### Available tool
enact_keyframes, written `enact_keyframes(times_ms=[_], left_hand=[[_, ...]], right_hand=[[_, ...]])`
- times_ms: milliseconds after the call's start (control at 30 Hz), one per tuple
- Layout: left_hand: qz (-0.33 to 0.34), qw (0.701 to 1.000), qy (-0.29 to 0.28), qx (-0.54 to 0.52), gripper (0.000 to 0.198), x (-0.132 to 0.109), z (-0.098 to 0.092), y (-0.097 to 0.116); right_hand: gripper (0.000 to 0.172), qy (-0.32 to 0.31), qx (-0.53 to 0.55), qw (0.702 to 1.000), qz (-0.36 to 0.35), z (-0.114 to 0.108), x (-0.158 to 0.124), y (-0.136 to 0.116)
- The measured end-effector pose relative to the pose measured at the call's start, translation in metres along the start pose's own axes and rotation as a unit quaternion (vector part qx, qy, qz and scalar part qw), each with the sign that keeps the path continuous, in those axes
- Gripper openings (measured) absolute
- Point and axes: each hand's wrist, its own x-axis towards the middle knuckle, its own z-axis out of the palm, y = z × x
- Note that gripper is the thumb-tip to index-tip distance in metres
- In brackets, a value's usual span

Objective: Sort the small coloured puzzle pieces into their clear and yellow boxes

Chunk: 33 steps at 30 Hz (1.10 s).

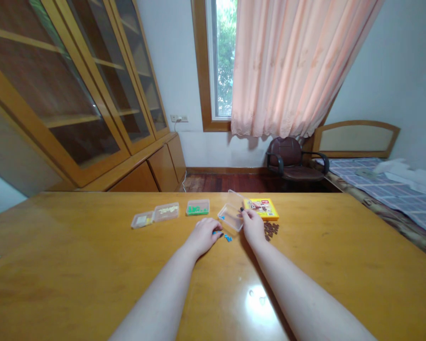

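Observation:
My right hand [253,226] grips the right side of a clear plastic box [230,219], its lid tilted up at the back. A small blue piece [223,218] lies inside the box at its left. My left hand [204,235] is at the box's near left, fingers curled and closed around small blue pieces on the table; how many is hidden. Several more blue pieces [228,238] lie just right of its fingertips. Beside my right hand is a loose pile of small brown pieces [270,229].
Behind the brown pile lies a yellow printed box [270,209]. Left of my hands are a clear box of green pieces [198,208], an opened box with cream pieces [166,211] and its lid [142,220]. All rest on a wooden table [92,265].

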Motion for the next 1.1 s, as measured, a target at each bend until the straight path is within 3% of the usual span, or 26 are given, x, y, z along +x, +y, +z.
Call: enact_keyframes(times_ms=[300, 767, 933, 1100], left_hand=[[-0.023, 1.0, -0.011, 0.014, 0.001, 0.002, -0.001, 0.002], [-0.039, 0.999, 0.016, 0.019, 0.007, 0.004, 0.001, 0.0], [-0.036, 0.996, 0.08, -0.019, 0.01, 0.004, -0.004, 0.002], [-0.043, 0.975, 0.216, -0.036, 0.014, 0.001, -0.01, -0.001]], right_hand=[[0.031, -0.008, 0.007, 1.0, 0.001, -0.001, 0.0, 0.001], [0.031, -0.008, 0.012, 1.0, 0.0, -0.003, -0.002, -0.004], [0.032, -0.008, -0.004, 1.0, 0.005, -0.001, -0.001, -0.001], [0.03, -0.037, 0.013, 0.999, -0.013, 0.003, -0.003, -0.001]])
